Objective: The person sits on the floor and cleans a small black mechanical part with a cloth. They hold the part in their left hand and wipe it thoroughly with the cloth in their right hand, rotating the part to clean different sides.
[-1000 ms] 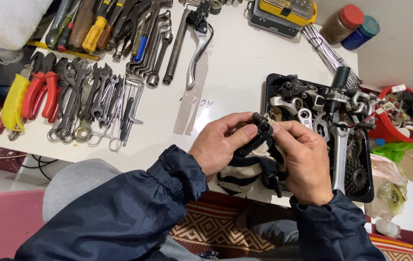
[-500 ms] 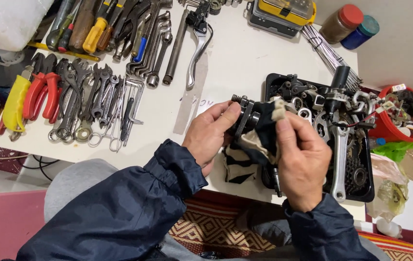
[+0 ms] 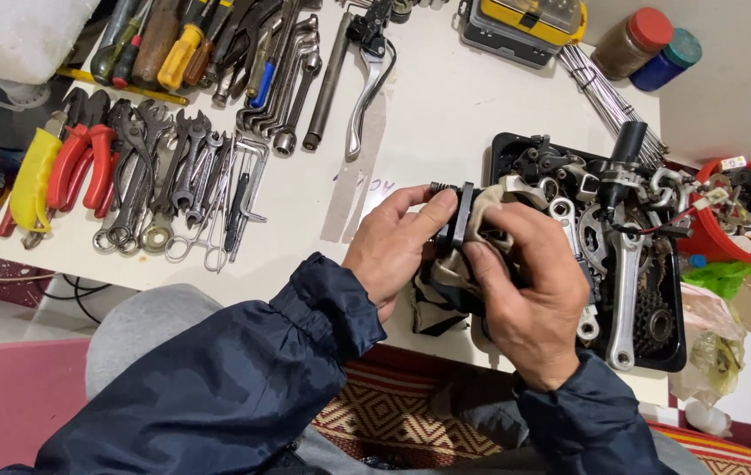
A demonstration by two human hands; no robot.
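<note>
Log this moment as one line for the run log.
left hand: holds small black part | right hand: presses dirty rag on it | black parts tray beside | hand tools left

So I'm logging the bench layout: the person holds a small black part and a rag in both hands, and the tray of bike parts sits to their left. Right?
Not quite. The head view shows the black tray on their right, beyond the right hand. The rest holds: the left hand and right hand grip the black part and rag.

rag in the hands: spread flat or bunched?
Bunched. The rag is crumpled around a small black part, pinched between the left hand and right hand.
</note>
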